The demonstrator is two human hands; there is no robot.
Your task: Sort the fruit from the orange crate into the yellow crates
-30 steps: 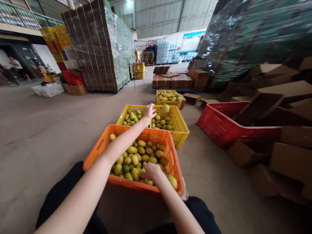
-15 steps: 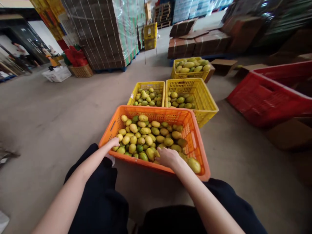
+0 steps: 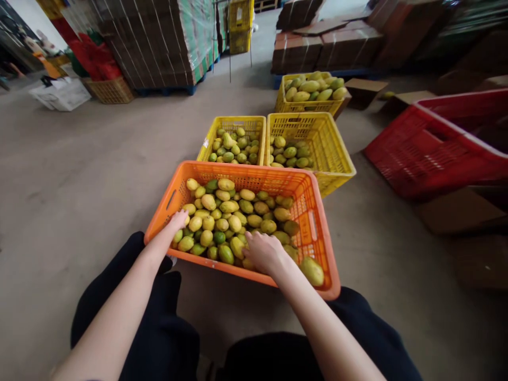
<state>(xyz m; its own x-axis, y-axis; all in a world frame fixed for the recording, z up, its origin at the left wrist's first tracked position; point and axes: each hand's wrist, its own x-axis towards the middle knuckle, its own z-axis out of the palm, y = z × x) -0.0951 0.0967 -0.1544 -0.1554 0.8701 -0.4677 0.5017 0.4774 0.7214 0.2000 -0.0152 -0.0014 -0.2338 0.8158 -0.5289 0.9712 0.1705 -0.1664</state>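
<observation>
Left grip [image 3: 179, 219], back from the yellow crates [image 3: 329, 143], meets yellow-green fruits [image 3: 194, 224] by the left edge of the orange crate [image 3: 238, 271]; right grip [image 3: 262, 251] curls over fruits near its front edge. Whether either holds one cannot be told. Both now work one crate.

The right fingers [image 3: 251, 239] seem partly hidden.

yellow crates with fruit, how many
3: left yellow crate and right yellow crate, just beyond the orange crate; back yellow crate beyond the right one. Contents of the distant stacked crates are hidden.
</observation>
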